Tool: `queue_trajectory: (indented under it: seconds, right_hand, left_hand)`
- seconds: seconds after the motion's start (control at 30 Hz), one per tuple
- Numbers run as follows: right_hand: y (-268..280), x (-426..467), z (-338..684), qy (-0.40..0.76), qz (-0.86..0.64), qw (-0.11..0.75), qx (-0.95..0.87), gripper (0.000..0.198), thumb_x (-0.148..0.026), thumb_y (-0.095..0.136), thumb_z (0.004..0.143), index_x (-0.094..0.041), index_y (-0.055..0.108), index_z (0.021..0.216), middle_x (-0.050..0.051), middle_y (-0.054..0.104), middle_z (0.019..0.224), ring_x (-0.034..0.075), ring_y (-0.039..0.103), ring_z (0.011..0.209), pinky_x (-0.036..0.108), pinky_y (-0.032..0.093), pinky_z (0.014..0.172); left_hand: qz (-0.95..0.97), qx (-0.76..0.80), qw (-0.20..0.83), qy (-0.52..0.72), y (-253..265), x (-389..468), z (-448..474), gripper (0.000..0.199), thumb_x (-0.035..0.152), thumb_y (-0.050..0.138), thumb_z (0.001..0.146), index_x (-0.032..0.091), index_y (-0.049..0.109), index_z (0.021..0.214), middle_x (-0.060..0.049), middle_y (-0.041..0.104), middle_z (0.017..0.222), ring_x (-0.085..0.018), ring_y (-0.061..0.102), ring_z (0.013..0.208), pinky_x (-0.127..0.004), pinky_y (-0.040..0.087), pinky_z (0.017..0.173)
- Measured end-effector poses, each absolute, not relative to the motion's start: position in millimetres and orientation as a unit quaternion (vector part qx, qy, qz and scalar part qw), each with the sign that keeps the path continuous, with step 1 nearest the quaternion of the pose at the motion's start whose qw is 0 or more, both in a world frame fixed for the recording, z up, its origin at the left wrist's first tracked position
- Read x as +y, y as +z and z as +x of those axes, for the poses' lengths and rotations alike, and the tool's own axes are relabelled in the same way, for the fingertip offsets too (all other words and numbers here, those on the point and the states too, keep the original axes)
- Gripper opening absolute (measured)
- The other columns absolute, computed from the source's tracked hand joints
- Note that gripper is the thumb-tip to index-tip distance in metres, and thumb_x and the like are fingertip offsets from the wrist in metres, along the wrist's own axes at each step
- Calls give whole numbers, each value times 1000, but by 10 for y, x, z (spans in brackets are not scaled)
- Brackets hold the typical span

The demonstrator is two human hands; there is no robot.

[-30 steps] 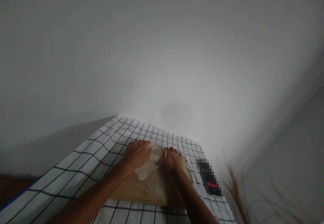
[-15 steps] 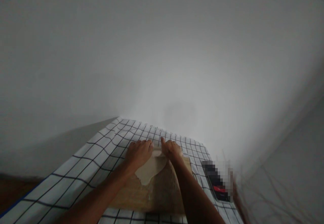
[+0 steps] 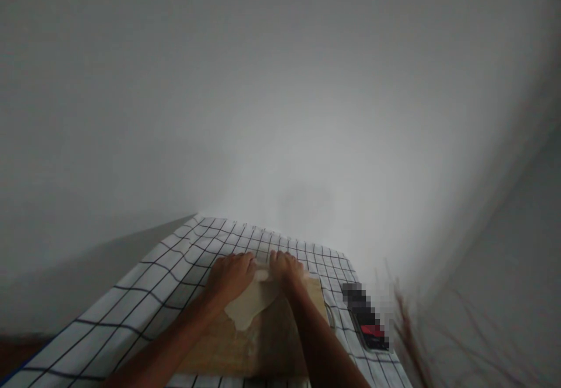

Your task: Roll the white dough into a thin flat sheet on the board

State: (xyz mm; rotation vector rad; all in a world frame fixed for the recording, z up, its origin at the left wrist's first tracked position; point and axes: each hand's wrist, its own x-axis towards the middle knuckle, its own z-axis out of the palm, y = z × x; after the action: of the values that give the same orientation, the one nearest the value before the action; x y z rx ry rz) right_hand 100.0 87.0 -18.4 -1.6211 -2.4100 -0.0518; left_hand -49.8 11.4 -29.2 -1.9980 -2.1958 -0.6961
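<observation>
On a wooden board point(image 3: 245, 356) lies a thin, pale sheet of dough point(image 3: 249, 306) with an uneven near edge. A light-coloured rolling pin point(image 3: 262, 274) crosses the dough's far end, its short middle part showing between my hands. My left hand point(image 3: 232, 272) is closed over the pin's left part, knuckles up. Over the right part, my right hand point(image 3: 287, 268) is wrapped in the same way. Both hands cover most of the pin, and its ends are hard to make out.
A white tablecloth point(image 3: 144, 300) with black grid lines covers the table. To the right of the board lies a phone-like dark device point(image 3: 372, 332), partly pixelated. Blurred dry twigs point(image 3: 409, 335) stand beyond the table's right edge. A pale wall point(image 3: 280, 113) rises behind.
The view has shifted, so hands, board and device appear slightly lower and further left. My right thumb, which stuck up before, now lies lower against the hand. Both hands stay on the rolling pin.
</observation>
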Motion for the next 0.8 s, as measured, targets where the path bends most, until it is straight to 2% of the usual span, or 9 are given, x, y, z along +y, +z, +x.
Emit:
queue_trajectory:
  seconds: [0.1, 0.23, 0.37, 0.47, 0.53, 0.6, 0.73, 0.8]
  right_hand:
    - [-181, 721, 1051, -43, -559, 115, -820, 40, -37, 33, 107, -21, 68, 118, 16, 71, 120, 29, 67, 112, 47, 52, 91]
    - [-233, 472, 1148, -60, -538, 144, -828, 41, -36, 31, 108, -21, 69, 112, 15, 70, 116, 30, 65, 111, 49, 48, 94]
    - [-281, 195, 1350, -33, -488, 201, -849, 34, -36, 38, 107, -23, 68, 116, 12, 71, 117, 28, 64, 113, 43, 44, 98]
    - [-278, 64, 1564, 6, -416, 262, -871, 27, -41, 54, 102, -26, 67, 120, 7, 71, 123, 25, 62, 117, 39, 41, 106]
    - [-261, 52, 1690, 36, -385, 275, -880, 26, -39, 65, 95, -28, 68, 119, 4, 71, 123, 23, 62, 118, 34, 41, 105]
    - [-244, 90, 1771, 36, -400, 269, -876, 23, -35, 65, 94, -29, 69, 116, 3, 73, 117, 22, 64, 113, 34, 41, 103]
    - [-243, 199, 1831, 36, -426, 259, -866, 20, -36, 61, 97, -27, 69, 113, 3, 74, 111, 22, 67, 103, 36, 43, 99]
    - [-262, 232, 1865, 75, -411, 292, -860, 23, -39, 53, 101, -26, 68, 112, 5, 73, 111, 23, 67, 102, 35, 44, 95]
  left_hand:
    - [-656, -716, 29, -238, -272, 92, -490, 36, 33, 40, 100, 20, 73, 105, -14, 78, 103, -29, 71, 97, -40, 45, 85]
    - [-656, -709, 20, -258, -291, 74, -510, 36, 34, 42, 98, 21, 73, 108, -14, 78, 105, -30, 71, 101, -41, 46, 88]
    - [-644, -698, -34, -313, -386, 123, -632, 34, 33, 44, 96, 23, 71, 113, -10, 76, 117, -27, 69, 108, -37, 47, 91]
    - [-619, -695, -87, -355, -479, 211, -801, 36, 36, 41, 98, 23, 71, 114, -9, 74, 123, -24, 67, 115, -34, 48, 94]
    - [-598, -706, -89, -368, -525, 273, -920, 38, 37, 41, 99, 21, 70, 116, -10, 74, 123, -24, 67, 116, -33, 48, 95]
    - [-582, -722, -76, -367, -546, 319, -1020, 39, 37, 40, 100, 19, 71, 113, -12, 75, 118, -23, 68, 112, -32, 48, 91]
    - [-594, -728, -53, -338, -519, 351, -1133, 43, 36, 34, 101, 17, 70, 85, -12, 74, 90, -22, 69, 90, -31, 46, 80]
    - [-603, -727, -48, -325, -505, 350, -1154, 47, 38, 31, 102, 19, 66, 77, -10, 71, 79, -21, 68, 81, -31, 45, 76]
